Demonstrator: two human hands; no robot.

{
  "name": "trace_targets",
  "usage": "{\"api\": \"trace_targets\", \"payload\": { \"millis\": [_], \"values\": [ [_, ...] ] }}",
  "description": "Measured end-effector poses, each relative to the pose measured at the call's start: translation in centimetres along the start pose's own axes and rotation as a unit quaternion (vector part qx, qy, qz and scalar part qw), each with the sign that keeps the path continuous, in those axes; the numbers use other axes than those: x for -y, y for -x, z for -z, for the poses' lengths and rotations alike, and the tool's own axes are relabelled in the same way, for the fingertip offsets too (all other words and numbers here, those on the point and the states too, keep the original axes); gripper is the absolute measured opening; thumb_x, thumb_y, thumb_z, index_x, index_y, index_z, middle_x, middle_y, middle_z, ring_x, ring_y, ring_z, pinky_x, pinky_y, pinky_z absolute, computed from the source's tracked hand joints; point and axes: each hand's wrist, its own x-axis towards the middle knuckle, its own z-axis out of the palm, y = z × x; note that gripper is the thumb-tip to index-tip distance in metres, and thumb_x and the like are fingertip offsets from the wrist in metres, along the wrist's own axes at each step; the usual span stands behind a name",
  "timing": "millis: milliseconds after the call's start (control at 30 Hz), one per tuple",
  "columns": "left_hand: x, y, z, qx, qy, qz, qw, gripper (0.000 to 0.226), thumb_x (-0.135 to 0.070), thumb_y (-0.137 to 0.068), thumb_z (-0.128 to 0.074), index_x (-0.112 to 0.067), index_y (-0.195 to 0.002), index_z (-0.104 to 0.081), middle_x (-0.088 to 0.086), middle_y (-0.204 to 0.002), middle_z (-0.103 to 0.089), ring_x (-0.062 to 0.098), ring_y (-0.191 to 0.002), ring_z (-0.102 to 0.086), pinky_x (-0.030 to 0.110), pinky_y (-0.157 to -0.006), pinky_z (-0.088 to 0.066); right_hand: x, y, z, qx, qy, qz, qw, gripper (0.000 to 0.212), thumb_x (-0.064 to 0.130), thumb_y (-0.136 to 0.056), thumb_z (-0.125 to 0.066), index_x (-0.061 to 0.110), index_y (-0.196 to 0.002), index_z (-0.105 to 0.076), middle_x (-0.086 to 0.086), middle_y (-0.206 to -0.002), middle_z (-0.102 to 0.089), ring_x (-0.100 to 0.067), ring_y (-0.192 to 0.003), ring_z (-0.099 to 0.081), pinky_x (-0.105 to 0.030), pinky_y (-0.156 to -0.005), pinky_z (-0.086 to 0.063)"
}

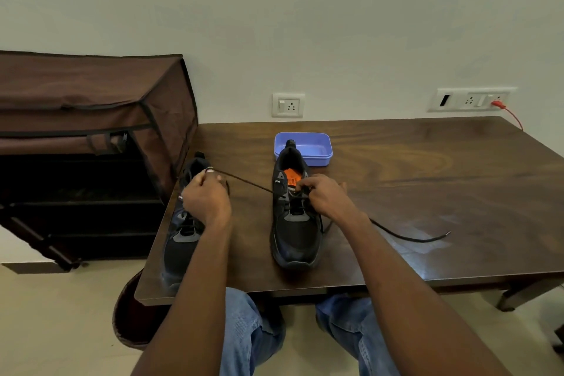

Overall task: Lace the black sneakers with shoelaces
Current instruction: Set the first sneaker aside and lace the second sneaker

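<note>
Standing on dark wooden table (396,168) | blue tray (317,146) | pale wall (305,24)

A blue plastic tray (317,143) is sitting on the wooden table (427,162) beyond the fingers, while a brown fabric rack (91,107) (front flap open) is standing left of them, wall sockets (288,105) behind.

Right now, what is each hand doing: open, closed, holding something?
Left hand: closed, pinching the black shoelace and pulling it taut to the left.
Right hand: closed, fingers pinching the lace at the eyelets of the middle black sneaker.
</note>
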Motion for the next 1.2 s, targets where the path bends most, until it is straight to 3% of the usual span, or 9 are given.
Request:
{"api": "trace_targets", "payload": {
  "millis": [67, 200, 367, 467, 600, 767, 867, 967, 1200],
  "values": [
    [0.3, -0.5, 0.2, -0.029, -0.007, 0.017, 0.999, 0.021, -0.009, -0.092, -0.058, -0.008, -0.104, -0.075, 0.006, -0.094, -0.072, 0.024, -0.094, -0.068, 0.04, -0.088, -0.056, -0.2, -0.1, 0.0, 0.004, -0.003, 0.003, 1.0, 0.044, 0.005, -0.095, -0.041, 0.033, -0.114, -0.069, 0.003, -0.135, -0.057, -0.022, -0.125, -0.046, -0.054, -0.114, -0.016],
    [0.7, 1.3, -0.3, 0.075, -0.232, -0.26, 0.934, 0.055, 0.003, -0.084, -0.058, -0.01, -0.137, -0.056, 0.009, -0.143, -0.051, 0.027, -0.136, -0.042, 0.039, -0.115, -0.034, -0.2, -0.4, -0.4, 0.021, 0.008, 0.001, 1.0, 0.041, 0.01, -0.096, -0.043, 0.032, -0.122, -0.066, 0.0, -0.14, -0.051, -0.024, -0.129, -0.045, -0.054, -0.115, -0.018],
    [2.0, 3.4, -2.5, 0.38, -0.406, -0.289, 0.779, 0.012, -0.024, -0.096, -0.061, -0.022, -0.087, -0.068, -0.001, -0.083, -0.068, 0.021, -0.087, -0.064, 0.04, -0.084, -0.05, -0.4, -0.6, -1.1, 0.011, 0.006, 0.019, 1.0, 0.037, 0.016, -0.096, -0.049, 0.03, -0.126, -0.066, -0.001, -0.137, -0.053, -0.026, -0.123, -0.051, -0.046, -0.105, -0.04],
    [2.5, 3.0, -2.8, 0.407, -0.376, -0.204, 0.807, 0.025, -0.022, -0.101, -0.055, -0.022, -0.076, -0.061, -0.001, -0.077, -0.064, 0.017, -0.076, -0.061, 0.032, -0.066, -0.048, -0.6, -0.5, -1.2, -0.002, -0.028, 0.031, 0.999, 0.031, 0.017, -0.097, -0.053, 0.024, -0.124, -0.067, -0.002, -0.13, -0.057, -0.024, -0.116, -0.054, -0.035, -0.092, -0.045],
    [3.2, 1.7, -3.0, 0.375, -0.31, -0.097, 0.868, 0.017, -0.01, -0.097, -0.051, -0.013, -0.083, -0.06, 0.005, -0.085, -0.07, 0.022, -0.084, -0.069, 0.046, -0.082, -0.057, -0.5, -0.1, -0.9, -0.022, -0.042, 0.026, 0.999, 0.025, 0.018, -0.095, -0.055, 0.028, -0.114, -0.07, 0.001, -0.123, -0.062, -0.023, -0.111, -0.057, -0.036, -0.089, -0.047],
    [2.7, 2.0, -3.3, 0.372, -0.22, 0.049, 0.901, 0.022, -0.002, -0.1, -0.044, -0.011, -0.082, -0.053, 0.009, -0.084, -0.066, 0.017, -0.072, -0.064, 0.029, -0.063, -0.052, -0.2, 0.3, -0.7, 0.003, -0.029, 0.031, 0.999, 0.032, 0.018, -0.096, -0.056, 0.028, -0.125, -0.065, -0.001, -0.131, -0.057, -0.023, -0.118, -0.054, -0.039, -0.096, -0.047],
    [2.7, 1.6, -2.7, 0.388, -0.221, 0.04, 0.894, 0.021, -0.006, -0.101, -0.049, -0.011, -0.082, -0.057, 0.008, -0.082, -0.068, 0.016, -0.071, -0.064, 0.026, -0.059, -0.051, -0.5, 0.7, 0.3, 0.041, -0.048, 0.037, 0.997, 0.057, 0.014, -0.094, -0.063, 0.029, -0.146, -0.047, -0.005, -0.137, -0.056, -0.023, -0.122, -0.054, -0.04, -0.105, -0.045],
    [2.7, 1.2, -2.2, 0.395, -0.262, 0.015, 0.88, 0.017, -0.015, -0.099, -0.058, -0.011, -0.083, -0.061, 0.002, -0.066, -0.064, 0.011, -0.05, -0.054, 0.023, -0.044, -0.039, -0.6, 1.4, 1.5, 0.071, -0.087, 0.017, 0.994, 0.075, 0.004, -0.09, -0.062, 0.03, -0.153, -0.03, -0.003, -0.101, -0.062, -0.02, -0.094, -0.062, -0.039, -0.089, -0.054],
    [2.3, 0.5, -1.4, 0.327, -0.304, -0.064, 0.892, 0.018, -0.019, -0.09, -0.07, -0.016, -0.072, -0.065, -0.001, -0.067, -0.062, 0.014, -0.062, -0.054, 0.028, -0.064, -0.045, -0.8, 2.2, 3.2, 0.089, -0.123, -0.061, 0.987, 0.012, 0.023, -0.096, -0.063, 0.013, -0.098, -0.056, 0.0, -0.076, -0.057, -0.013, -0.067, -0.05, -0.029, -0.064, -0.042]
  ]
}}
